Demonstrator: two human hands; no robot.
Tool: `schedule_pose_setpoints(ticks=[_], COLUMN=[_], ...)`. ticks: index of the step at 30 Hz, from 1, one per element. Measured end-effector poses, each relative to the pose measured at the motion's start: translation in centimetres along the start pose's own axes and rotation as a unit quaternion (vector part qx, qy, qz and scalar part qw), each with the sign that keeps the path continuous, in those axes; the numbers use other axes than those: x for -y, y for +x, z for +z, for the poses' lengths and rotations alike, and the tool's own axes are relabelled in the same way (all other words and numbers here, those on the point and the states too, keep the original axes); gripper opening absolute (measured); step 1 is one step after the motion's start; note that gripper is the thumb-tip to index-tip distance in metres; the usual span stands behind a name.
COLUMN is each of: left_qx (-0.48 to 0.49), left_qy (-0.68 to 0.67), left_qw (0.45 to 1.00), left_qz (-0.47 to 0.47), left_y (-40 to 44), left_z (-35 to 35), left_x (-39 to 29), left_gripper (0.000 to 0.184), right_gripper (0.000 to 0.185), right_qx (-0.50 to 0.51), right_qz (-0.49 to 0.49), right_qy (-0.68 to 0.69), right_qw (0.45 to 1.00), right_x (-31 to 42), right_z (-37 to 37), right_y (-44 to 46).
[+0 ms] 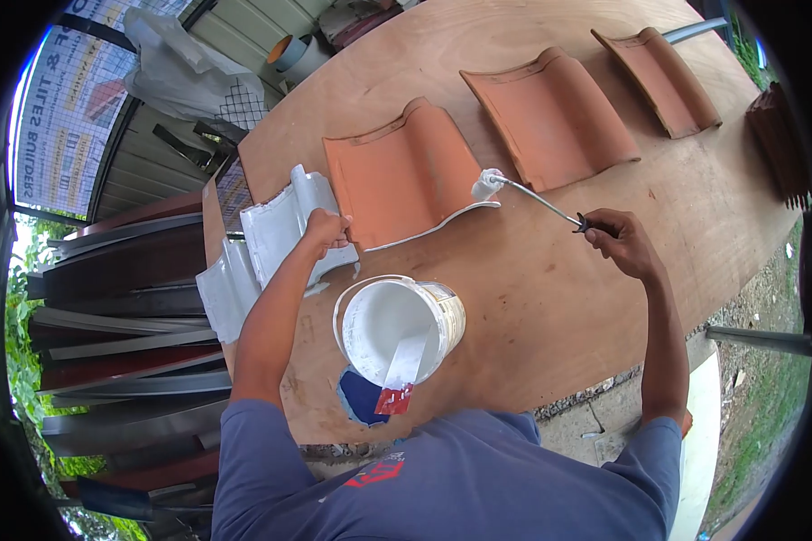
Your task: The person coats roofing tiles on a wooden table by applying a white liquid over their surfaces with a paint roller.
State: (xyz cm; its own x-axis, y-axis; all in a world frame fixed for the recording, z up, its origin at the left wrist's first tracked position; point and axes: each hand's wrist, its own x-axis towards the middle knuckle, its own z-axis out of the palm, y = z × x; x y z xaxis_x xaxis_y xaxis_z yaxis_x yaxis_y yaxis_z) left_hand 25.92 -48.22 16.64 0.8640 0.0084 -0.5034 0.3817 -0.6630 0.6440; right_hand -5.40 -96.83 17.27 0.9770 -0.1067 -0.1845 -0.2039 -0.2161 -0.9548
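Observation:
My left hand (327,232) is closed on the lower left edge of an orange roof tile (401,180), which has white paint along its near edge. In my right hand (621,242) is the dark handle of a small paint roller (487,185). The white-coated roller head is at that tile's right corner. White-painted tiles (280,230) lie to the left, beside my left hand. Below the orange tile stands a white bucket (367,329), with a flat scraper (401,374) with a red end leaning in it.
Two more orange tiles, one in the middle (555,117) and one farther right (663,83), lie on the wooden board (514,307). Dark metal sheets (126,298) are stacked at the left. A plastic bag (185,68) is at the upper left, and dark tiles (776,144) stand at the right.

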Motion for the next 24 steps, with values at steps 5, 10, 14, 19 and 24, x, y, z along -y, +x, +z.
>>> schedule_pose_setpoints(ticks=[5, 10, 14, 19, 24], left_qx=[-0.009, 0.055, 0.028, -0.158, -0.281], left_qy=[-0.024, -0.078, -0.21, -0.138, 0.031], left_qw=[1.0, 0.995, 0.976, 0.973, 0.949], left_qz=[0.007, -0.022, 0.054, 0.091, 0.142], left_y=[1.7, 0.1, -5.5, -12.4, -19.5], left_z=[2.5, 1.6, 0.0, 0.5, 5.5], left_x=[4.2, 6.9, 10.8, 23.4, 32.6], left_gripper=[0.017, 0.034, 0.046, 0.035, 0.031], right_gripper=[0.021, 0.015, 0.013, 0.015, 0.012], right_qx=[-0.077, -0.027, 0.031, 0.117, 0.13], right_qz=[-0.228, -0.274, -0.339, -0.31, -0.361], right_qy=[-0.247, -0.415, -0.483, -0.498, -0.399], right_qw=[0.939, 0.867, 0.807, 0.802, 0.833], right_x=[4.5, 8.2, 8.1, 7.1, 5.4], right_z=[1.8, 5.1, 8.8, 14.9, 18.9], right_y=[1.3, 6.3, 12.0, 16.3, 17.9])
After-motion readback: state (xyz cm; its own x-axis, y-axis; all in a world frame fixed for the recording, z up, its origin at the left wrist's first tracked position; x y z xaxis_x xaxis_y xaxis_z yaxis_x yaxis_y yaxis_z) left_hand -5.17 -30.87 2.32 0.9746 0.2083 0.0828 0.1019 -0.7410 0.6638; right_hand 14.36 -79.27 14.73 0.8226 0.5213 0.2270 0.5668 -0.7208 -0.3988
